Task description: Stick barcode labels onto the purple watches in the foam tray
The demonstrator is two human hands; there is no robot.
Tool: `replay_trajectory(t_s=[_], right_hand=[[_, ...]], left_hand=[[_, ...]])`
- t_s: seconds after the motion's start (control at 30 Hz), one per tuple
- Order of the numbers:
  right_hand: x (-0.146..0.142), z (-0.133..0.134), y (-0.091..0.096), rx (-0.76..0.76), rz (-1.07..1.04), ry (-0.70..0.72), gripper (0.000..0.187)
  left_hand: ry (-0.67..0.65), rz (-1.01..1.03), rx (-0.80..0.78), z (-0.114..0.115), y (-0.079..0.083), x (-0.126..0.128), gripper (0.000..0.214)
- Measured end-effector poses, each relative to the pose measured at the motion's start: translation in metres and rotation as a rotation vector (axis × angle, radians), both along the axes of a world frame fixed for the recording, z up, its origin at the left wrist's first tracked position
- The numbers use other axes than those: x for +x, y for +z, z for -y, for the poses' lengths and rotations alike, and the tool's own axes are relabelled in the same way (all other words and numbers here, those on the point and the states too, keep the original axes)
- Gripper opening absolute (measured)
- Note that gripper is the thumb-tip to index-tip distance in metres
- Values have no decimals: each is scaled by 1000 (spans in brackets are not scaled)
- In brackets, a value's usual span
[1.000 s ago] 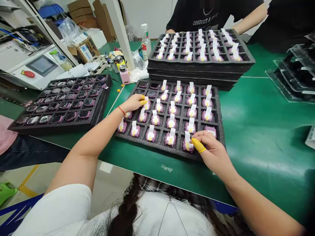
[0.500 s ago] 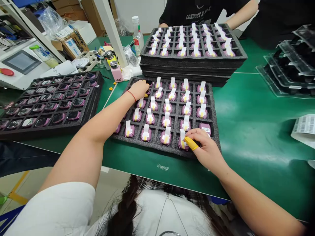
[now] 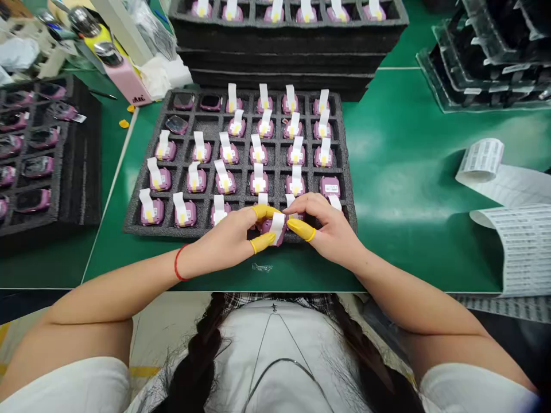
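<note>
My left hand (image 3: 228, 235), with yellow finger cots on thumb and forefinger, grips a purple smartwatch (image 3: 266, 226) above the tray's front edge. The watch is back up, and a white paper strip (image 3: 278, 228) lies across it. At its right edge, my right hand (image 3: 329, 229) has thumb and forefinger close together on the watch; a yellow cot covers the thumb. Below is a black foam tray (image 3: 202, 232) of purple watches, most with white strips and yellow tabs. Several at the back left show dark screens (image 3: 176, 124). One watch (image 3: 329, 187) at right bears only a label.
Stacked foam trays (image 3: 279, 54) stand behind. Another tray stack (image 3: 81, 172) with screen-up watches is at left, near a pink dispenser bottle (image 3: 124, 77). Clear plastic trays (image 3: 456, 86) sit at far right, above a curling label roll (image 3: 520, 246).
My left hand has come from the tray's back left to the front, now holding a watch. My right hand has moved left to meet it. The view has tilted down.
</note>
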State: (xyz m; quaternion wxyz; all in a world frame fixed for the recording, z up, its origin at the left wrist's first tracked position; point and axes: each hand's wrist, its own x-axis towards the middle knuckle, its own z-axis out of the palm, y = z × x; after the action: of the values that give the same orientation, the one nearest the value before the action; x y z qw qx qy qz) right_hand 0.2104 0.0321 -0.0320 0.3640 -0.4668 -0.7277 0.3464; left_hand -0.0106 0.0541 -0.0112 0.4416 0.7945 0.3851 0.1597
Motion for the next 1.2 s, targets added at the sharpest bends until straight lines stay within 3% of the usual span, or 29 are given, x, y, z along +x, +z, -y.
replay_trajectory(t_s=[0.13,0.4,0.53,0.73,0.83,0.9,1.03,1.1,1.2], right_hand=[[-6,1,-4,22,15,17,7],[-13,3,-5,49,29,7,11],[-12,4,-2,-3,84,6,10],[-10,5,1,98,119,-41,8],[-9,4,-2,36,191,-25,16],[-11,4,-2,19,176,-17,8],[-13,6,0,224,99,14,8],[-11,7,2,354,161,67,11],[-7,5,4,415,321,183,22]], left_hand=[[40,-47,134,13,-18,6,23],[73,88,139,18,-34,7,30],[95,121,161,18,-38,5,40],[80,147,128,15,-38,4,38],[108,169,94,16,-39,4,45],[120,158,94,16,-39,4,45],[109,119,133,15,-33,4,34],[85,96,207,13,-30,3,25],[60,108,272,12,-28,3,12]])
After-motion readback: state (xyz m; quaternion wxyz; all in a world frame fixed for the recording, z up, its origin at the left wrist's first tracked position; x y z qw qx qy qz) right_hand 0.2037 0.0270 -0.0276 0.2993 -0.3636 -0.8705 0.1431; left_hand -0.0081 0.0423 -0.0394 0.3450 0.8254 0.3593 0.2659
